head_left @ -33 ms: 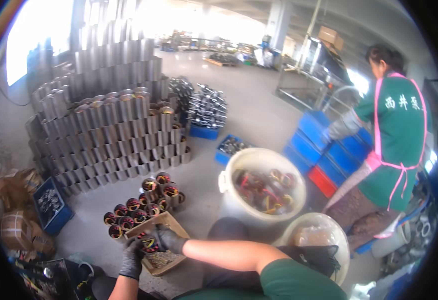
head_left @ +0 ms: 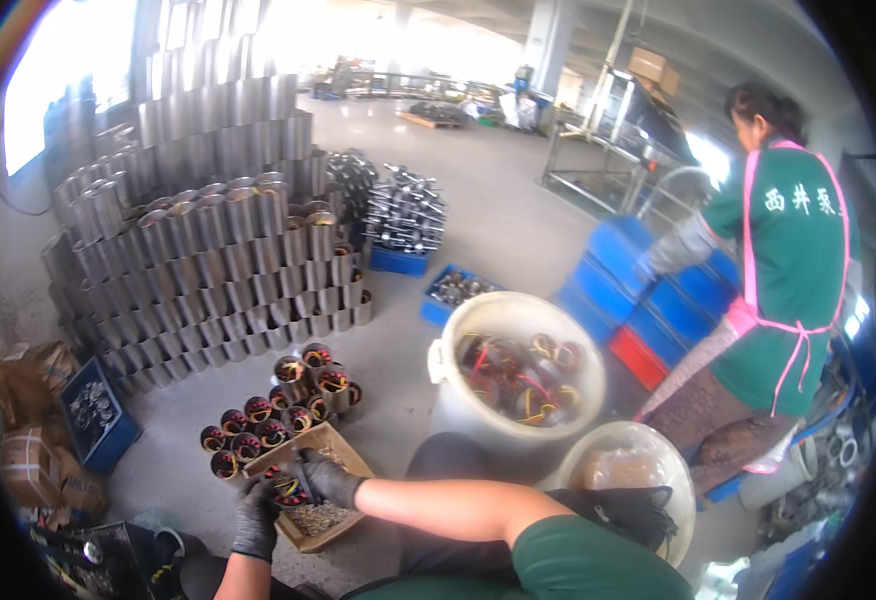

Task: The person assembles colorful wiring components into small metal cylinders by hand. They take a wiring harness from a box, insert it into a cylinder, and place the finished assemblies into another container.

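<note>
Both my hands wear dark gloves. My right hand [head_left: 330, 478] and my left hand [head_left: 255, 522] grip one wound motor stator [head_left: 286, 489], a short metal cylinder with red and copper windings. They hold it over the near-left corner of an open cardboard box [head_left: 330, 515] on the floor. Just beyond the box, several more stators [head_left: 280, 408] stand upright in a cluster.
A white bucket [head_left: 458, 410] holds wound stators; a second round tub [head_left: 623, 468] sits beside it. Stacked bare metal cylinders [head_left: 208, 260] rise at the left, with rotors [head_left: 404, 212] behind. A co-worker in green with a pink apron [head_left: 783, 280] bends over blue crates [head_left: 638, 290]. A blue parts crate [head_left: 98, 412] is at the left.
</note>
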`<action>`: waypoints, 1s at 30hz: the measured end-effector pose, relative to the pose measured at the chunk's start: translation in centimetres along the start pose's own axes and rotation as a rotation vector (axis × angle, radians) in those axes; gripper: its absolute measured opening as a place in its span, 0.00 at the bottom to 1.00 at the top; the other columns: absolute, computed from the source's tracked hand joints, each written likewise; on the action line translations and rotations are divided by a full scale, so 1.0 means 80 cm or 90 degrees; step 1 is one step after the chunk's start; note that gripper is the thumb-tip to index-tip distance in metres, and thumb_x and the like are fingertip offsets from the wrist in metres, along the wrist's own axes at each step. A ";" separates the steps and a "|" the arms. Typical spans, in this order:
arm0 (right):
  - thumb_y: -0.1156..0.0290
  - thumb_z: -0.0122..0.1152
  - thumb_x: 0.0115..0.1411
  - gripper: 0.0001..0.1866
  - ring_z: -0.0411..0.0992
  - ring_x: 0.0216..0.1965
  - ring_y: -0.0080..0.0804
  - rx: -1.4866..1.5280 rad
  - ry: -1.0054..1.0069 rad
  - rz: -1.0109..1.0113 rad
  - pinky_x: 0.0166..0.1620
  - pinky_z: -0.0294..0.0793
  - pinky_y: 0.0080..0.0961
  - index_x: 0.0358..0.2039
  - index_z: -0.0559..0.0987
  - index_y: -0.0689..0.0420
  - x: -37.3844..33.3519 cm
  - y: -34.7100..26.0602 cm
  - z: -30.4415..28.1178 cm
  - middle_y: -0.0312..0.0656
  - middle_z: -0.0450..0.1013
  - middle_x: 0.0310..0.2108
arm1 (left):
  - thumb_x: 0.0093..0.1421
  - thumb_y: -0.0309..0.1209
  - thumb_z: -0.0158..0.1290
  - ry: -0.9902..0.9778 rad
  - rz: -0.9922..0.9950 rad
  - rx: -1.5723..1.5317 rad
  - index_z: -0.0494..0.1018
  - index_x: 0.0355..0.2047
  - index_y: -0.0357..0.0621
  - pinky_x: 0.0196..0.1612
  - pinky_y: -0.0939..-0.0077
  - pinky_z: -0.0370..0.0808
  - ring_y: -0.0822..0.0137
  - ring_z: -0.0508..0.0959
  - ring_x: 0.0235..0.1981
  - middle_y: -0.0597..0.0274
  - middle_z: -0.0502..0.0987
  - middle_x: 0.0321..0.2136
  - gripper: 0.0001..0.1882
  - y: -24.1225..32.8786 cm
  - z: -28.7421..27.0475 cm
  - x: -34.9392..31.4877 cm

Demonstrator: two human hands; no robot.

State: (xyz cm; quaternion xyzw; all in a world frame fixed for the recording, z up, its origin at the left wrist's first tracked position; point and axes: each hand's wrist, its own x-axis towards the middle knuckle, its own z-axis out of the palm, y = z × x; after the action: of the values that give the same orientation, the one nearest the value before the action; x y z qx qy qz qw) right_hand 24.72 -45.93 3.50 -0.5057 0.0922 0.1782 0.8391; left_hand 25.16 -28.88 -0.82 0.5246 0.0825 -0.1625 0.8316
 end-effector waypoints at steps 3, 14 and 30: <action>0.64 0.65 0.58 0.22 0.69 0.30 0.19 -0.073 -0.038 -0.153 0.30 0.70 0.19 0.49 0.68 0.57 0.015 0.014 -0.004 0.35 0.72 0.30 | 0.50 0.28 0.58 -0.026 0.027 0.010 0.74 0.40 0.34 0.35 0.75 0.75 0.66 0.79 0.33 0.57 0.78 0.32 0.16 0.006 -0.002 0.008; 0.59 0.64 0.58 0.27 0.75 0.36 0.27 0.179 0.044 0.059 0.37 0.76 0.22 0.48 0.63 0.61 0.032 0.022 -0.004 0.44 0.74 0.37 | 0.54 0.39 0.59 -0.086 -0.031 -0.045 0.65 0.54 0.40 0.26 0.85 0.68 0.76 0.72 0.27 0.67 0.73 0.34 0.31 0.028 0.021 -0.022; 0.52 0.55 0.59 0.15 0.67 0.17 0.25 -0.073 -0.009 -0.089 0.23 0.66 0.25 0.28 0.78 0.50 0.005 0.016 0.008 0.32 0.71 0.19 | 0.53 0.45 0.63 -0.212 0.212 0.268 0.56 0.62 0.38 0.52 0.70 0.71 0.65 0.71 0.50 0.58 0.69 0.51 0.43 -0.018 -0.015 0.031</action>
State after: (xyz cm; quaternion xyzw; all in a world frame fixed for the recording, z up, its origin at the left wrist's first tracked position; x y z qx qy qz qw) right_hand 24.56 -44.72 2.66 -0.5572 0.0407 0.1279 0.8195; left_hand 26.98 -28.82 -3.28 0.6574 -0.1777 -0.1211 0.7222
